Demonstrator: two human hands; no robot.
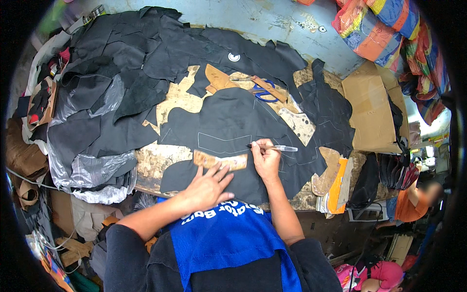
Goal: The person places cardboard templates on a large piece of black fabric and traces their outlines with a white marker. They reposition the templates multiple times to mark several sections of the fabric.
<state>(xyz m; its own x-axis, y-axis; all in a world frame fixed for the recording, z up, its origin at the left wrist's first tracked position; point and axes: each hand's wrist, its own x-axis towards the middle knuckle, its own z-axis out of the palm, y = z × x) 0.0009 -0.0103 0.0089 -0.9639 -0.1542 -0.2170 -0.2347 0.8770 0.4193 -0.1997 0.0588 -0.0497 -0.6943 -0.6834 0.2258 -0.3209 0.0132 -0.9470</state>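
Observation:
My left hand (pixel 206 185) lies flat, fingers spread, pressing a long brown cardboard template (pixel 219 160) onto a black leather piece (pixel 228 121) on the worn wooden table (pixel 155 160). My right hand (pixel 265 158) grips a clear-barrelled pen (pixel 275 147), its tip touching the leather just above the template's right end. Thin pale outlines are drawn on the leather above the template.
Heaps of black leather pieces (pixel 121 63) cover the table's left and back. Blue-handled scissors (pixel 262 92) and more brown templates (pixel 219 78) lie behind. Cardboard sheets (pixel 369 107) stand at right, colourful bags (pixel 389 29) at top right, clear plastic (pixel 97 170) at left. Another person (pixel 413 194) sits far right.

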